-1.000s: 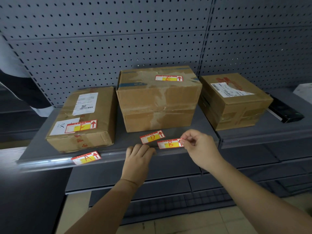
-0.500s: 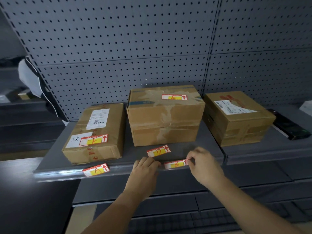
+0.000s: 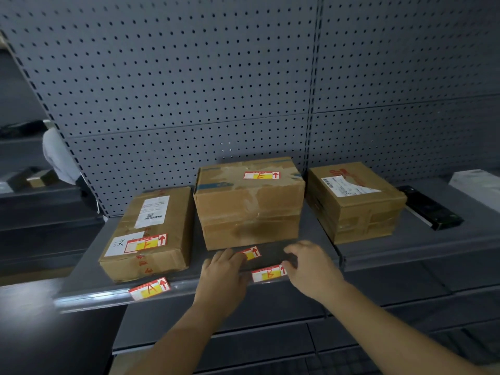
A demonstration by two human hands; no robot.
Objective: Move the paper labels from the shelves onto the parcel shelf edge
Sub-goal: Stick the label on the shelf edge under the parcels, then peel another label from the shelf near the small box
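Note:
Red-and-yellow paper labels lie on a grey parcel shelf [image 3: 94,269]. Label A [image 3: 150,289] sits on the shelf's front edge at the left. Label B [image 3: 266,274] sits on the front edge below the middle box, and my right hand [image 3: 308,266] holds its right end between thumb and fingers. My left hand [image 3: 223,272] lies flat on the shelf, fingers apart, covering the left part of label D [image 3: 251,253]. Label E [image 3: 261,175] is on top of the middle box, label F [image 3: 146,243] on the left box.
Three cardboard boxes stand in a row: left [image 3: 151,255], middle [image 3: 249,209], right [image 3: 354,204]. A flat black object [image 3: 430,209] and a white box [image 3: 476,182] lie further right. Pegboard backs the shelf. A person in white [image 3: 58,155] stands behind at the left.
My right hand has brought label B down from the shelf top to the front edge. My left hand has slid forward over label D. The view has tilted up.

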